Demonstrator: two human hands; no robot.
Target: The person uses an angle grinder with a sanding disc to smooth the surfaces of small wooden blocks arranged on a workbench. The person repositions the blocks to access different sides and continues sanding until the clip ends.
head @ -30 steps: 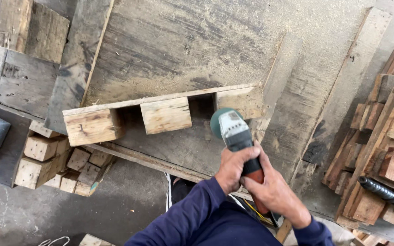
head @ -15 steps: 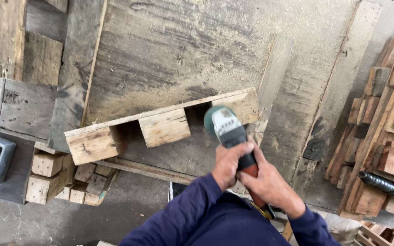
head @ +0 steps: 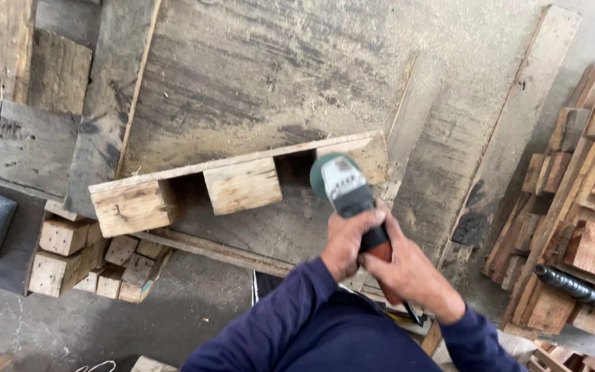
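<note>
Both hands are wrapped around the handle of a green power tool (head: 342, 184), which looks like an angle grinder. The left hand (head: 348, 238) grips nearer the green head, fingers closed tight around the dark body; the right hand (head: 408, 272) is closed around the tail end, closer to the person's chest. The tool's long axis runs from the lower right up toward the upper left, head pointing away from the body.

Straight ahead of that head sits a pallet piece (head: 235, 182): a thin slat with three wooden blocks under it, resting on the dusty workbench (head: 277, 76). Its long axis lies nearly crosswise to the tool, climbing slightly to the right. The grinder's head sits in the gap between the middle block (head: 242, 186) and the right block (head: 363, 155), just beside the right one; whether it touches wood I cannot tell. The left hand is the nearer one to the piece.

Loose wooden blocks (head: 77, 251) are heaped off to the left below the bench.
</note>
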